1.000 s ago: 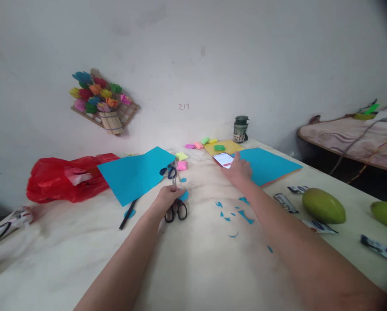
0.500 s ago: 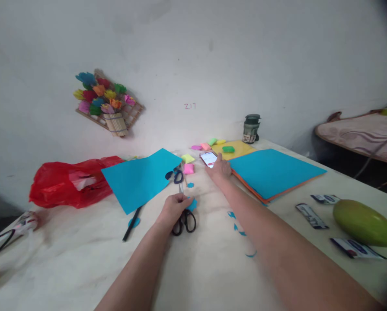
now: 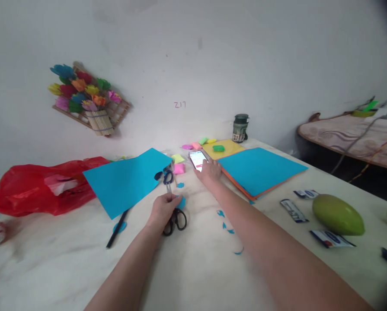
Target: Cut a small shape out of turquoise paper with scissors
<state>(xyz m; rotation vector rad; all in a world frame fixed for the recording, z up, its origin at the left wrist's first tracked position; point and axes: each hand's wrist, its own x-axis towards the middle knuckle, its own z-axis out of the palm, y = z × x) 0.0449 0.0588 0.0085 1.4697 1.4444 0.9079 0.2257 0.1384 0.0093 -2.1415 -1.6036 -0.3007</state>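
My left hand [image 3: 163,209] is closed on a small blue paper piece [image 3: 181,202], just above the black handles of a pair of scissors [image 3: 175,221]. Farther back, my right hand [image 3: 210,172] touches the lower edge of a lit phone [image 3: 198,160] lying on the table; whether its fingers grip the phone is unclear. Beyond my left hand are dark blue scissor handles [image 3: 168,177] at the notched edge of a large blue sheet [image 3: 125,179]. A tiny blue cutout [image 3: 180,185] lies between the hands.
A stack of blue sheets [image 3: 261,170] lies right of the phone. Blue scraps [image 3: 224,225] are beside my right forearm. A red bag [image 3: 47,185] and black stick [image 3: 117,229] lie left; a green mango [image 3: 338,214] and packets are right. A bottle [image 3: 240,128] stands behind.
The view has turned to the right, so the table's contents appear farther left. My right thumb has moved down to the phone's lower edge. My left hand keeps its pinch on the blue piece.
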